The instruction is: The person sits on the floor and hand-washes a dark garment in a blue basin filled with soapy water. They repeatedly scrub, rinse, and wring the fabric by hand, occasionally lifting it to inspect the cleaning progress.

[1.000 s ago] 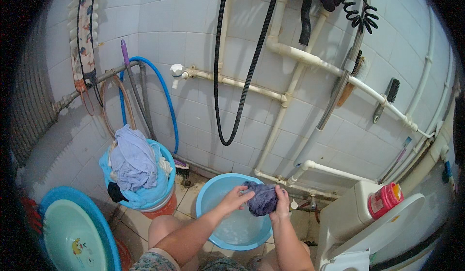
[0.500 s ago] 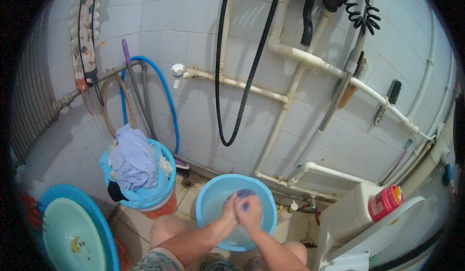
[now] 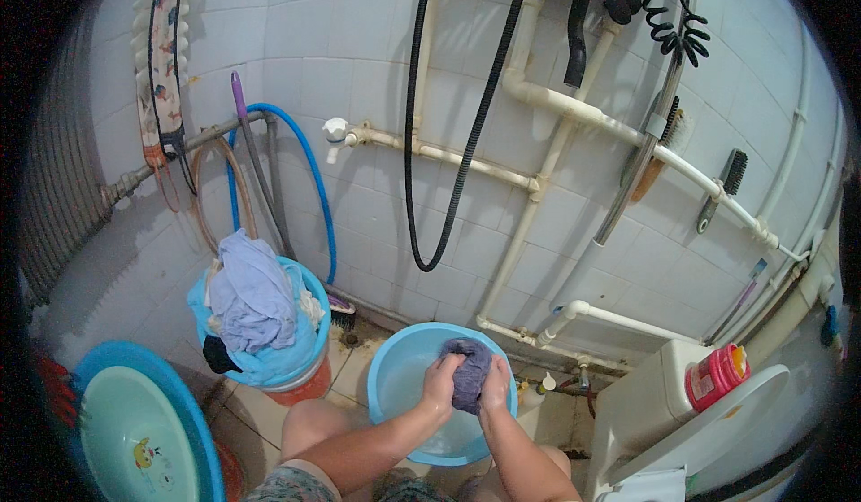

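Observation:
A wet dark purple-grey cloth is held up over a light blue basin of cloudy water between my knees. My left hand grips its left side with fingers wrapped round the edge. On the other side, my right hand holds the cloth's right edge. Between the two hands the cloth is partly spread, its upper end loosely folded. What kind of cloth it is, I cannot tell.
Left of the basin, a bucket is heaped with laundry. Stacked basins stand at lower left. A toilet with a red tub on its tank is at right. A black hose hangs from the wall.
The cloth was bunched up small between my two closed hands, low over the water. Now my hands have moved apart and the cloth is opened out between them.

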`<state>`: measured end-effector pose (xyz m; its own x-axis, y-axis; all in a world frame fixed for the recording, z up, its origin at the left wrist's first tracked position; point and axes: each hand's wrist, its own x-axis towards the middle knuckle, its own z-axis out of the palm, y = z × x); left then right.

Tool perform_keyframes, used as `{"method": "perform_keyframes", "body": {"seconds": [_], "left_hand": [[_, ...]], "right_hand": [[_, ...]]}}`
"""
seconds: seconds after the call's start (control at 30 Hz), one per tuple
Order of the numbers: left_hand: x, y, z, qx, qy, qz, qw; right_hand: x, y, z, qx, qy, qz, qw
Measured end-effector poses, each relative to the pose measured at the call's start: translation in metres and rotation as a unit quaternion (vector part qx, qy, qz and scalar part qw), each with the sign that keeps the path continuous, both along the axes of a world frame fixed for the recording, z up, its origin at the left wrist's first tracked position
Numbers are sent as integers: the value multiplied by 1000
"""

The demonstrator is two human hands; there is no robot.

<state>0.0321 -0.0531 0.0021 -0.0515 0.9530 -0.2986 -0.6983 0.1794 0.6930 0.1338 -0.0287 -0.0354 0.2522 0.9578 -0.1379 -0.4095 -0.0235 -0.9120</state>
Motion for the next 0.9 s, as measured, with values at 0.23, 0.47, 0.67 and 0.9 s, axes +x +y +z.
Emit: {"method": "perform_keyframes", "body": {"seconds": [0.23,0.47,0.67,0.9], "left_hand": [[-42,37,-13,67,-47,-107,991],[-38,18,12,-33,-14,-180,983],[-38,23,-1,-74,-39,-166,983],[2,-3,-20,-90,-48,-18,995]], "right_hand": [[-17,-44,53,-55,375,302,875],[3,-26,45,70,-69,51,994],[-44,-72,64,389,-492,28,779],[-17,-13,19,139,-443,-85,881]]}}
